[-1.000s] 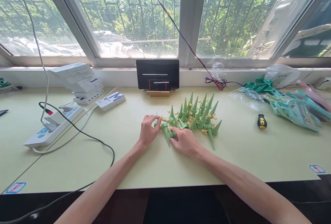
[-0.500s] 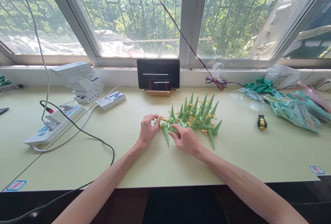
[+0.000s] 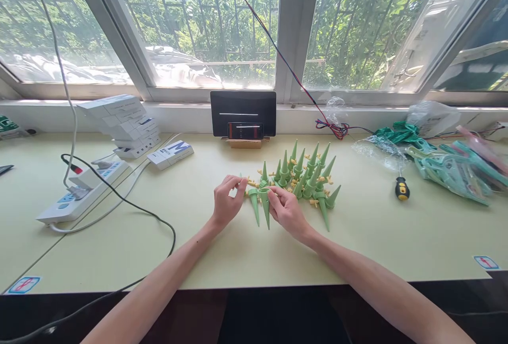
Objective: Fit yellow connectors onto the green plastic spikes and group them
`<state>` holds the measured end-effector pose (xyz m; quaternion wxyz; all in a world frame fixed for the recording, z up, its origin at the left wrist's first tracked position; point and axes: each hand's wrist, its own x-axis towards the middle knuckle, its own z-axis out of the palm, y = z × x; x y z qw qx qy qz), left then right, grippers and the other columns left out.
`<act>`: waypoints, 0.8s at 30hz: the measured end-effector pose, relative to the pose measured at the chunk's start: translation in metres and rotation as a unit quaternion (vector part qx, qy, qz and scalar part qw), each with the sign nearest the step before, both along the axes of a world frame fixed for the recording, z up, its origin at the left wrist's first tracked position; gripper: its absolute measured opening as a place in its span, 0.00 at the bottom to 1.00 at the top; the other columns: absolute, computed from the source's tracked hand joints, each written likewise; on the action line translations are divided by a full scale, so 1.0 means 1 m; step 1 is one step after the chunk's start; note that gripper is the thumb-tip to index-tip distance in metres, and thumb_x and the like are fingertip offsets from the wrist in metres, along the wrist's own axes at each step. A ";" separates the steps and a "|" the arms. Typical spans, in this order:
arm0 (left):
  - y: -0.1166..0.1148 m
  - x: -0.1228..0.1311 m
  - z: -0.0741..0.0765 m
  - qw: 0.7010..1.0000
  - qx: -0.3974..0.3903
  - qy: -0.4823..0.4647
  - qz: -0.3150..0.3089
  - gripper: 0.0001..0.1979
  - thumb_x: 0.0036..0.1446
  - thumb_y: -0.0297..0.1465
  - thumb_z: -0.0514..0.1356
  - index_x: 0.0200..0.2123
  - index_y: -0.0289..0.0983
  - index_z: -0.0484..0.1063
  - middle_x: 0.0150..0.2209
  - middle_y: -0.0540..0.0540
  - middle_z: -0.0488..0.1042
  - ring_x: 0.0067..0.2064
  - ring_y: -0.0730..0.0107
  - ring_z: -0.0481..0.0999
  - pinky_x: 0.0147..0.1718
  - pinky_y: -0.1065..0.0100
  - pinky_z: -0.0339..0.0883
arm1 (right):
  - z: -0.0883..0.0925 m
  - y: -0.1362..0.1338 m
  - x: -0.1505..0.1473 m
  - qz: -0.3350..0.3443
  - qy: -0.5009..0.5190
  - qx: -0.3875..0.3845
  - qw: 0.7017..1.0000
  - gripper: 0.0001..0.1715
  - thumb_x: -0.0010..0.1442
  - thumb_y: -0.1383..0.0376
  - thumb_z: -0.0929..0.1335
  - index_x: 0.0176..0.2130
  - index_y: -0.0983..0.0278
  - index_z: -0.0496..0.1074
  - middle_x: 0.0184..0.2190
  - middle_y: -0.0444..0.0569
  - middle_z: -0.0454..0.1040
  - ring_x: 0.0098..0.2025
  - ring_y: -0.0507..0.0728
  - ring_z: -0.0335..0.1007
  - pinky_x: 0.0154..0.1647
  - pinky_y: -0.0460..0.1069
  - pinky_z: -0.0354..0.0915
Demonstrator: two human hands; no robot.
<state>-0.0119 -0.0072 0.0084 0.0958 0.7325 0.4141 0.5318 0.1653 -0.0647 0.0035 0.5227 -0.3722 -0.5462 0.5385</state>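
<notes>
A cluster of green plastic cone spikes (image 3: pixel 305 177) with small yellow fittings stands and lies on the pale green table (image 3: pixel 198 238). My right hand (image 3: pixel 288 210) pinches the wide top of one green cone (image 3: pixel 264 206), whose tip points toward me. My left hand (image 3: pixel 226 201) is curled beside another lying cone (image 3: pixel 254 205), its fingertips pinching a small piece near the yellow fittings that I cannot make out.
A dark tablet (image 3: pixel 243 113) with a phone (image 3: pixel 245 130) leans at the window sill. White boxes (image 3: pixel 123 121) and a power strip (image 3: pixel 81 190) with cables lie left. A yellow-black screwdriver (image 3: pixel 401 188) and teal plastic bags (image 3: pixel 452 166) lie right.
My right hand has lifted one green cone from the table and turned it so its tip points toward me. My left hand stays almost in place.
</notes>
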 end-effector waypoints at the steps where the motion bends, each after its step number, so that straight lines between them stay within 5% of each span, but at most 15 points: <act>1: -0.002 0.000 0.001 1.000 0.007 0.003 -0.013 0.15 0.66 0.37 0.54 0.27 0.39 0.72 0.25 0.47 0.73 0.29 0.68 0.68 0.32 0.65 0.66 | 0.000 0.000 0.000 0.002 0.002 -0.002 1.000 0.26 0.64 0.44 0.65 0.44 0.64 0.69 0.17 0.34 0.50 0.16 0.47 0.42 0.16 0.46 0.43; 9: -0.007 -0.002 -0.002 0.983 0.090 0.069 -0.144 0.10 0.63 0.39 0.59 0.37 0.38 0.75 0.26 0.47 0.74 0.26 0.70 0.68 0.27 0.67 0.66 | -0.003 -0.001 -0.003 0.017 -0.011 -0.001 1.000 0.26 0.65 0.45 0.65 0.46 0.64 0.69 0.16 0.35 0.54 0.17 0.48 0.44 0.17 0.47 0.45; 24: -0.005 -0.005 -0.011 0.970 0.107 0.134 -0.171 0.10 0.62 0.33 0.60 0.46 0.40 0.75 0.28 0.47 0.74 0.26 0.72 0.69 0.27 0.70 0.67 | -0.004 -0.003 -0.005 0.030 -0.035 -0.002 0.999 0.29 0.66 0.43 0.62 0.50 0.63 0.69 0.15 0.36 0.58 0.16 0.49 0.49 0.18 0.47 0.50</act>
